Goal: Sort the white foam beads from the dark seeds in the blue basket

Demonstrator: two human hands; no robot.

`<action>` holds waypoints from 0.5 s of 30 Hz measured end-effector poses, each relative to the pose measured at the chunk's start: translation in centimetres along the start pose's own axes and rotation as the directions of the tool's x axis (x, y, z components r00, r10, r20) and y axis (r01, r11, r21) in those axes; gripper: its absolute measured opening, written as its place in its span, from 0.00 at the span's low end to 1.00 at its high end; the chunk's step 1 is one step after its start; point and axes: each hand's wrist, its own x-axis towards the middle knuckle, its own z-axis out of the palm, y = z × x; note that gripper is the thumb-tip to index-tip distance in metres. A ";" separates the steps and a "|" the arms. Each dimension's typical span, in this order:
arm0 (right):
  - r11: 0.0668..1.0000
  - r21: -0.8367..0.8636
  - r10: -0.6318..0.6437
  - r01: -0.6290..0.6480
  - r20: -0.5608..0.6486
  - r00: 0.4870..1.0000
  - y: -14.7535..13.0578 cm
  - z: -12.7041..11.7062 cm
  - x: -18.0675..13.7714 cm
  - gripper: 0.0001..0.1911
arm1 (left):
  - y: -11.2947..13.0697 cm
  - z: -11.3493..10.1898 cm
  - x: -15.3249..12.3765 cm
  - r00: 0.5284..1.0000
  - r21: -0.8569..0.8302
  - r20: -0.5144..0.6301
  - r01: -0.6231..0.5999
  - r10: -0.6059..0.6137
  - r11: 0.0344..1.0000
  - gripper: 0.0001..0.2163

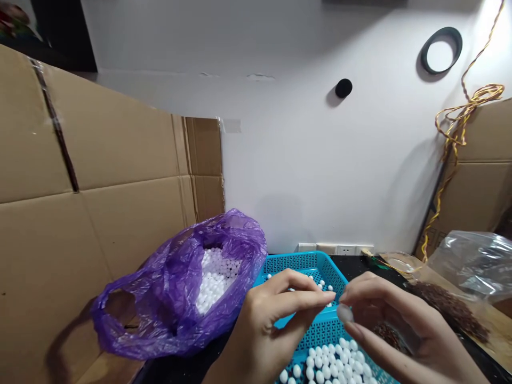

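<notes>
Above two blue plastic baskets, my right hand (404, 306) pinches a greyish-white bead (344, 313) between thumb and forefinger. Just left of it, my left hand (276, 309) has its fingertips pressed together, pointing at the bead. Whatever lies between those left fingertips is too small or hidden to name. Below the hands, the front blue basket (316, 335) holds many white oval beads (334, 368). Behind it, the rear blue basket (296, 260) has a few scattered white beads, partly covered by my left hand.
A purple plastic bag (168, 298) full of small white beads (218, 280) stands at left before a cardboard sheet (124, 133). Dark reddish-brown strands (450, 309) and a clear plastic bag (472, 261) lie at right. A yellow twisted cord (456, 128) hangs there.
</notes>
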 end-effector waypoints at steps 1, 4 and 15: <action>1.000 0.006 -0.005 0.005 0.002 1.000 0.1 0.0 0.1 0.01 | 0.1 0.0 0.0 1.000 0.020 -0.012 -0.020 0.020 1.000 0.12; 0.999 0.029 -0.020 0.019 0.027 0.999 0.4 0.0 0.2 0.02 | 0.4 0.3 0.0 0.998 0.080 -0.038 -0.043 0.047 0.996 0.12; 0.997 0.083 -0.001 -0.011 0.138 0.990 0.5 -0.3 0.4 0.06 | 0.7 0.9 -0.7 0.971 0.244 -0.151 -0.146 0.187 0.959 0.11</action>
